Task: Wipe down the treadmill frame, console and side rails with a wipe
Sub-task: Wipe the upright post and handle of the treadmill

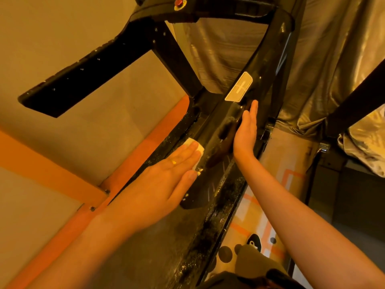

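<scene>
The left hand [166,176] lies flat, fingers straight and together, pressing a folded white wipe [192,143] onto the dusty black side rail [208,215]. The right hand [245,132] is also flat and holds nothing, its fingers resting against the glossy treadmill frame [266,65], just below a silver plate [239,87].

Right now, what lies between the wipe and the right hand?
Head view: only glossy black rail between the wipe under the left hand and the right hand, with a few pale crumbs near the wipe.
</scene>
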Demonstrator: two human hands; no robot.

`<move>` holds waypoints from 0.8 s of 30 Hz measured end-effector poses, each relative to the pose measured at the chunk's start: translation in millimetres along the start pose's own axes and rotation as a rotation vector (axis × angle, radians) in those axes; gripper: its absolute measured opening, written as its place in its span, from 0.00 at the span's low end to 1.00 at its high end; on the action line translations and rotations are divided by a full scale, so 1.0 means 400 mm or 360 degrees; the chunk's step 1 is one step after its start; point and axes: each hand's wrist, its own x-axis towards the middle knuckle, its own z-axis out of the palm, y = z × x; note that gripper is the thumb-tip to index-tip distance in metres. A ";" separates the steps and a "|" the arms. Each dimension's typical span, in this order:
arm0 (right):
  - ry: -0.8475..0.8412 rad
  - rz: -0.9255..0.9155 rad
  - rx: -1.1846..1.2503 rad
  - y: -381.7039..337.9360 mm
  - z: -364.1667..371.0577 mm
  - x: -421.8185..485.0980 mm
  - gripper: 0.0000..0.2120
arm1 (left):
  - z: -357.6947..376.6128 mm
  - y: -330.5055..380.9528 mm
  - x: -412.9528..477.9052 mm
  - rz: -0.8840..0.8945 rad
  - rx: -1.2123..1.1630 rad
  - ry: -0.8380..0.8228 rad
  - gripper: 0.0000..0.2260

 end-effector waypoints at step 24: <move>0.0104 0.0021 0.0010 -0.024 -0.095 0.401 0.23 | -0.037 -0.011 0.894 0.0224 0.0000 0.0384 0.15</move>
